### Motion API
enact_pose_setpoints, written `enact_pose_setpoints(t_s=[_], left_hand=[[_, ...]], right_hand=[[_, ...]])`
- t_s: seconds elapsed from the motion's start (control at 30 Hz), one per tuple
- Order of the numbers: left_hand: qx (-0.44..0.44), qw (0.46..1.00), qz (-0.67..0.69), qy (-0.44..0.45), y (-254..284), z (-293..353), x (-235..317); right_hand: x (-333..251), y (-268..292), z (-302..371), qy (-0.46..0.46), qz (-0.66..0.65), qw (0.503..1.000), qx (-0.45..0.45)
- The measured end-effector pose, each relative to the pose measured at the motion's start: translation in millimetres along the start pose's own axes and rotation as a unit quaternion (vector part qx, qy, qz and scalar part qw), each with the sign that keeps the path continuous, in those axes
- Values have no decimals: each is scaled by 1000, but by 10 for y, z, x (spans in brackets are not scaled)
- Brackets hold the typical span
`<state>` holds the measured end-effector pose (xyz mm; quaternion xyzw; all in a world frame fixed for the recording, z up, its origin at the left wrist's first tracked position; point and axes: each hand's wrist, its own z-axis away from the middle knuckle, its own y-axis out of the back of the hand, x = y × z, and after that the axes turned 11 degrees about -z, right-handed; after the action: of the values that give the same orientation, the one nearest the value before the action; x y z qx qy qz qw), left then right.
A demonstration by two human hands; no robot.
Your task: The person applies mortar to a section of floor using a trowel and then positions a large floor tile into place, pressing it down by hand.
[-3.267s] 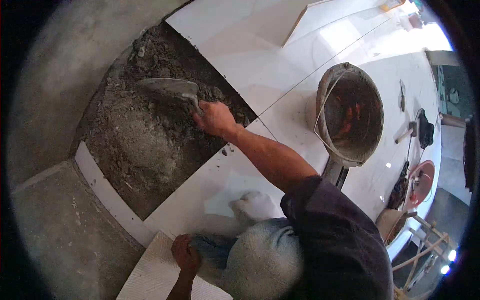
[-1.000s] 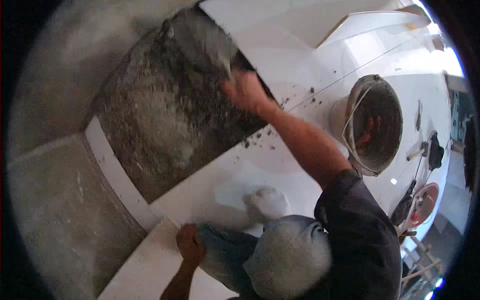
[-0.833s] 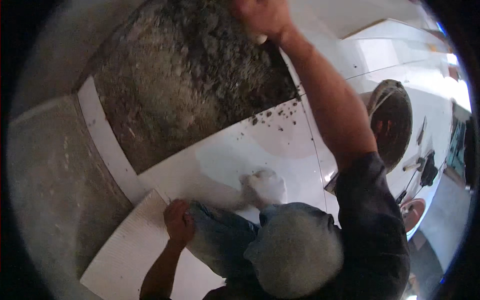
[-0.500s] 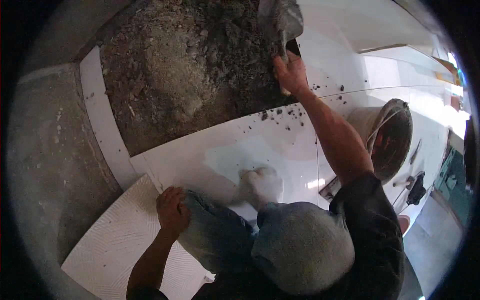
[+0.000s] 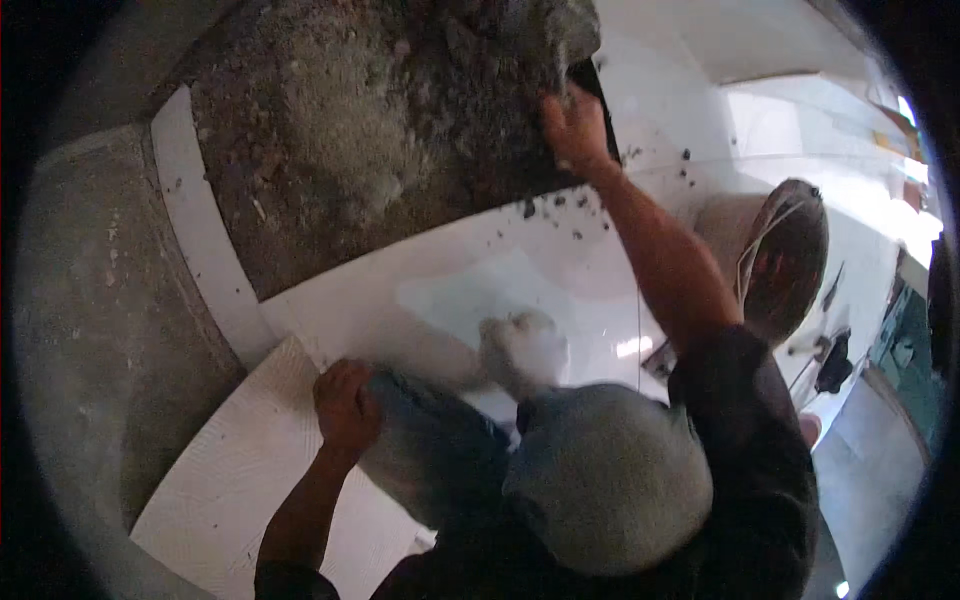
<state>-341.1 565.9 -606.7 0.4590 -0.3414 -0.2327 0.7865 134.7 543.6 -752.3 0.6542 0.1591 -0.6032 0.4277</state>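
Observation:
My right hand is closed round the handle of a grey, mortar-smeared trowel at the top of the view. The blade is over the far right part of a rough grey-brown mortar bed. Beside the hand runs the edge of the white floor tiles, with dark crumbs scattered on them. On my bent knee lies my left hand, holding nothing, its fingers bent over the jeans.
A dirty bucket lies tipped on its side at the right. Past it is a dark tool. A loose tile with a ridged back is at the lower left, next to bare concrete. A narrow white tile strip borders the mortar's left side.
The trowel and my right hand have shifted slightly, and the trowel's blade now sits a little higher in the view. The left hand stays on the knee.

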Motion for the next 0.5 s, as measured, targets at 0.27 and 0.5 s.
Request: enact_pose_setpoints(t_s=[0.27,0.5], left_hand=[[-5,1000,-25,8,32,30,38],[-41,995,-84,36,9,61,158]], right_hand=[[-1624,178,-877,141,-37,988,52],[-45,70,58,0,-36,999,-10]])
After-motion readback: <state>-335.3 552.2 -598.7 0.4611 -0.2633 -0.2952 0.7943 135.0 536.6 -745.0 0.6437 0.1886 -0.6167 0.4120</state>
